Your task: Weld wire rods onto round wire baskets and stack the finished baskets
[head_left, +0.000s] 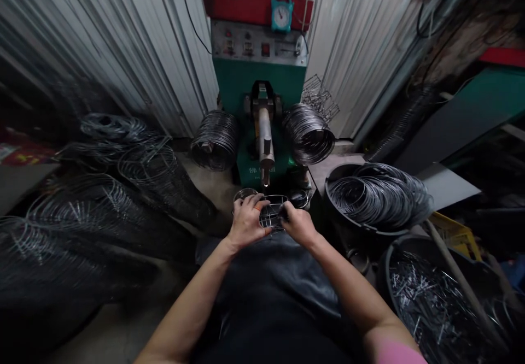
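Note:
A small round wire frame (pixel 272 215) is between my hands, just in front of the green machine (pixel 229 80). My left hand (pixel 247 221) has its fingers around the frame's left side, with an orange band on one finger. My right hand (pixel 298 223) is closed on the frame's right side. Above and beyond the frame, the machine's metal electrode arm (pixel 266 134) points toward me, its tip apart from the wire. Bundles of wire rings hang left (pixel 215 140) and right (pixel 309 134) of that arm.
At the right stand a black tub of wire rings (pixel 379 197) and a tub of short wire pieces (pixel 435 298). Tall stacks of wire rings (pixel 151 189) fill the left. A teal clock (pixel 281 13) hangs on the machine. A dark apron covers my lap.

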A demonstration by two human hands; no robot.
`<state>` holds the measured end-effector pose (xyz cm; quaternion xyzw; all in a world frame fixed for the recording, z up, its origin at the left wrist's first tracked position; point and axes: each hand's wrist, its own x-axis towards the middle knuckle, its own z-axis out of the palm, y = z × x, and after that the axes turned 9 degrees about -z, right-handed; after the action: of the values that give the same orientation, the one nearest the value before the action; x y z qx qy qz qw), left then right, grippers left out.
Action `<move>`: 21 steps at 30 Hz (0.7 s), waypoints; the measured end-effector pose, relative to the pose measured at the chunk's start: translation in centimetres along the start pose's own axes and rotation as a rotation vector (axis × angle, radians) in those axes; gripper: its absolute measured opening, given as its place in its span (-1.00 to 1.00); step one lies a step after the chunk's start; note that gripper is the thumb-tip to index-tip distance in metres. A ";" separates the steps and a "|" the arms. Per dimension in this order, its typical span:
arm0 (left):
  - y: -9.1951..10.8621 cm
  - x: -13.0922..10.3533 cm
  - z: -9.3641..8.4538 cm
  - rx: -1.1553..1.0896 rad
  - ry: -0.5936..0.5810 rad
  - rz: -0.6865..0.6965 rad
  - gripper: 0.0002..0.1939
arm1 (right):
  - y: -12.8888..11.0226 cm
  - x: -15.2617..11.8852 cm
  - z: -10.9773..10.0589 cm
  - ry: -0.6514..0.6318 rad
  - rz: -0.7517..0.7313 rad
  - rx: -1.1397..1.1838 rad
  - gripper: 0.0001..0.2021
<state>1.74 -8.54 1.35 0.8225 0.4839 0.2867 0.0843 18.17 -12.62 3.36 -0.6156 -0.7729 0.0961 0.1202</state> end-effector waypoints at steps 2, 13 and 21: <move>-0.1 -0.2 0.2 -0.026 0.002 -0.007 -0.37 | 0.1 -0.1 1.5 0.102 0.000 0.112 -0.78; -2.2 0.5 0.5 -0.195 -0.003 -0.046 -0.47 | 2.4 0.8 1.7 0.063 -0.435 0.448 -0.74; -4.7 1.6 1.7 -0.276 -0.014 -0.068 -0.43 | 2.8 3.4 3.4 0.115 -0.504 0.433 -0.82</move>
<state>-0.24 -4.48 -1.35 0.7882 0.4668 0.3417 0.2099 18.98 -8.68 -0.50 -0.3697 -0.8543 0.1907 0.3115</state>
